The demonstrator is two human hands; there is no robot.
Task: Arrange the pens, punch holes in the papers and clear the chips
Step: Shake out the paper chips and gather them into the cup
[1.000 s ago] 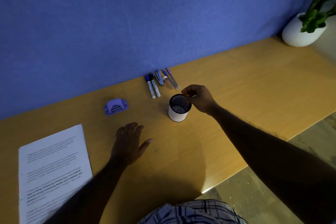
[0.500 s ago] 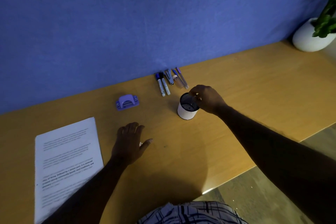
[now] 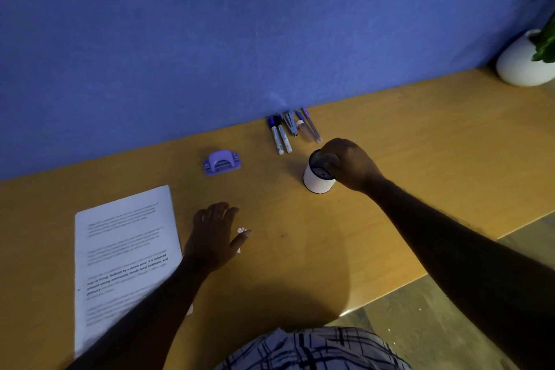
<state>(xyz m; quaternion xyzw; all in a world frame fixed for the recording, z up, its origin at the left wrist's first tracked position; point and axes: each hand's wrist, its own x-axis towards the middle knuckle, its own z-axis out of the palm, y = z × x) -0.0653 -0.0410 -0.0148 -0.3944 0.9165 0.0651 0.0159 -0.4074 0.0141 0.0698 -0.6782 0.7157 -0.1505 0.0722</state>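
Note:
A white pen cup (image 3: 317,179) with a dark mesh rim stands on the wooden desk (image 3: 420,159). My right hand (image 3: 353,164) grips the cup's rim from the right. Several pens and markers (image 3: 292,131) lie side by side against the blue wall, just behind the cup. A purple hole punch (image 3: 221,162) sits to the cup's left. Printed papers (image 3: 126,252) lie at the front left. My left hand (image 3: 214,236) rests flat on the desk beside the papers, fingers spread. A few white paper chips (image 3: 241,230) lie by its thumb.
A white pot with a green plant (image 3: 524,61) stands at the desk's far right corner. The blue wall (image 3: 240,24) runs along the back. The desk's front edge cuts diagonally at the right, with floor (image 3: 420,318) beyond it.
My right hand has closed more firmly over the cup's rim. The view has shifted, so everything sits further right. White chips now show by my left thumb.

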